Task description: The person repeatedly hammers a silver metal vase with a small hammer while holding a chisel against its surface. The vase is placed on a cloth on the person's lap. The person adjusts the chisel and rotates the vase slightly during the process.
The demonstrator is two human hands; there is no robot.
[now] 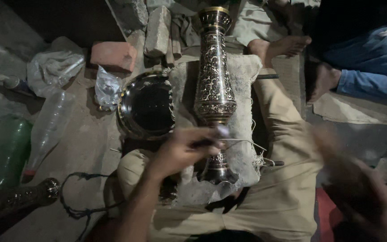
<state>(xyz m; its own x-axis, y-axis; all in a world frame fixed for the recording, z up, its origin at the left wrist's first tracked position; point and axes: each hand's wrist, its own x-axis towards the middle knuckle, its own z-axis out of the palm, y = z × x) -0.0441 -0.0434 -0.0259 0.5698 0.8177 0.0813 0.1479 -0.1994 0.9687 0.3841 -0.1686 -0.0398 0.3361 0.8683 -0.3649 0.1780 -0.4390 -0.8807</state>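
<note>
- Two bare hands work over a tall engraved metal vase (214, 85) that lies lengthwise on a pale cloth pad (242, 89) across the person's lap; the vase's flared foot is toward the person and its gilt rim points away.
- The left hand (182, 150) hovers above the narrow stem of the vase, its fingers (211, 140) pinched narrowly around a thin dark tool (204, 143) whose pale tip shows just past the fingertips.
- The right hand (359, 188) is a blur at the lower right, well apart from the vase; whether its fingers are spread or curled around anything cannot be told.
- Just beyond the left fingers and to their left, a round dark metal plate (146, 105) with a scalloped rim rests close beside the vase.
- Farther left of those fingers lie a red brick (113, 56), a crumpled clear bag (107, 87) and a clear plastic bottle (45, 130) on the dusty floor (86, 148).
- A second engraved metal piece (19, 197) lies at the lower left, near a loop of dark cord (75, 192).
- Beyond the right fingers, another person's bare feet (323, 78) and blue trouser leg (372, 67) rest on the ground, near the far end of the vase.
</note>
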